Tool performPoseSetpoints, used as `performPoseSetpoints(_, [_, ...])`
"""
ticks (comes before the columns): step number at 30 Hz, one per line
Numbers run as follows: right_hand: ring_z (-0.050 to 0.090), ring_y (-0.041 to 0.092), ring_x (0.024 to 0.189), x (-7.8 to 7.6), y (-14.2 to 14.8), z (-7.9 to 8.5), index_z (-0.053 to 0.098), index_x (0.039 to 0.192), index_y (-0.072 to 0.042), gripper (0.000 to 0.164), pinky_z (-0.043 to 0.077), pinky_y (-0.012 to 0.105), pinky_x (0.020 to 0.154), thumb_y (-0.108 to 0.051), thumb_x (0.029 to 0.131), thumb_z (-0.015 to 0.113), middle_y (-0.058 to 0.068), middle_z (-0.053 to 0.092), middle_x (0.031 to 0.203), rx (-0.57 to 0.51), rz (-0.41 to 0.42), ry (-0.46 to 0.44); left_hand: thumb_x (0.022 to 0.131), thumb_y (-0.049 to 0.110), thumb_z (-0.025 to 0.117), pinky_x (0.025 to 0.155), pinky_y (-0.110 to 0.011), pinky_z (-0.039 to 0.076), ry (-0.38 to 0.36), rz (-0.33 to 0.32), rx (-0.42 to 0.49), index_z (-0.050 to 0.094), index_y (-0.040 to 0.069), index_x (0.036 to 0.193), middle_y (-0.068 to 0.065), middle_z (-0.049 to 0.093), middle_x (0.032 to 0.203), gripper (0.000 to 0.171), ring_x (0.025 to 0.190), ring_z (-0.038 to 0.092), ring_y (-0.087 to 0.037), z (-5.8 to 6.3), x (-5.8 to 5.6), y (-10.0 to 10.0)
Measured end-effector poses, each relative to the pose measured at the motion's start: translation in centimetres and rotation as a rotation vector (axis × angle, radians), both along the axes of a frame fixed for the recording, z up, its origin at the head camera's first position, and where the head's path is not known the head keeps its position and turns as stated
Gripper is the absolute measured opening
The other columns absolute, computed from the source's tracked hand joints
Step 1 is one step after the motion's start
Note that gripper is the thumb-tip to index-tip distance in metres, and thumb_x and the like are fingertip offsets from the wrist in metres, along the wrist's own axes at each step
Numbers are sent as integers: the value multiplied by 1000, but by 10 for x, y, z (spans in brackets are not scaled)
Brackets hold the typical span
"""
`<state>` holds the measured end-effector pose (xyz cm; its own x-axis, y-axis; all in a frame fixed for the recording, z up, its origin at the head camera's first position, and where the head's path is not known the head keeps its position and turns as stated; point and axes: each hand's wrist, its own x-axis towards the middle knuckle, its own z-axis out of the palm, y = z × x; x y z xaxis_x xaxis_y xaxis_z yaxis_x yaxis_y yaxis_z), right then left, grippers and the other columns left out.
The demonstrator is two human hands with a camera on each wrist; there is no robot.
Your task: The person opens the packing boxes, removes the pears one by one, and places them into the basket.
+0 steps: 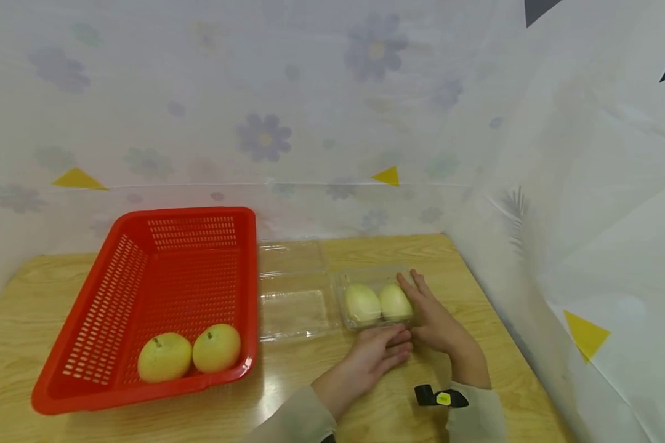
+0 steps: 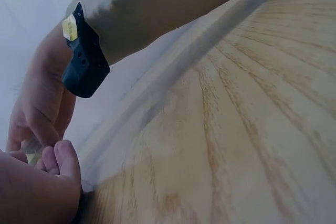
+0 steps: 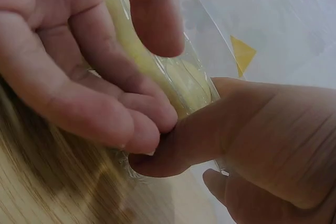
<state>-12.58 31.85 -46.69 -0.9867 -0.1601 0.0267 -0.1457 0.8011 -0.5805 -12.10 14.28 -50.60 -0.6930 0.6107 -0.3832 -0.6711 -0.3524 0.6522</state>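
A clear plastic box (image 1: 343, 295) with two pale yellow pears (image 1: 362, 303) inside sits on the right part of the table. My right hand (image 1: 435, 317) holds the box at its right side, its thumb by the front corner and its fingers reaching up the side. At the front edge is my left hand (image 1: 368, 357), its fingers fairly straight and close to the right thumb. The right wrist view shows the left thumb (image 3: 157, 19) over the box. Left of it lies an open, clear clamshell box (image 1: 296, 307).
A red plastic basket (image 1: 249, 277) stands on the left, with two yellow pears (image 1: 165, 358) near its front. Wood-grain tabletop (image 1: 288, 363) lies under everything. Flower-patterned white sheeting (image 1: 310, 123) hangs behind, and more white sheeting rises on the right.
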Motion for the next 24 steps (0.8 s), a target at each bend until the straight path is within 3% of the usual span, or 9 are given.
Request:
performPoseSetpoints(12, [1, 49, 149, -1, -1, -1, 22, 159, -10, 99, 20, 71, 112, 12, 77, 72, 20, 1, 166, 11, 9, 0, 96, 17, 66, 84, -34, 59, -100, 94, -51, 67, 0, 109, -6, 70, 92, 22, 83, 70, -18, 1, 0, 17])
performPoseSetpoints(18, [-2, 46, 151, 0, 1, 1, 21, 159, -10, 98, 17, 71, 113, 20, 75, 62, 18, -1, 167, -6, 17, -15, 95, 20, 66, 74, -32, 60, -104, 148, -107, 67, 1, 100, -3, 67, 82, 19, 72, 67, -15, 5, 2, 31])
performPoseSetpoints(24, [-4, 44, 151, 1, 4, 2, 20, 160, -13, 99, 16, 71, 113, 19, 74, 60, 16, -2, 167, -16, 14, -38, 95, 23, 67, 70, -32, 60, -93, 197, -132, 65, 3, 93, -3, 65, 79, 20, 70, 66, -14, 9, 6, 39])
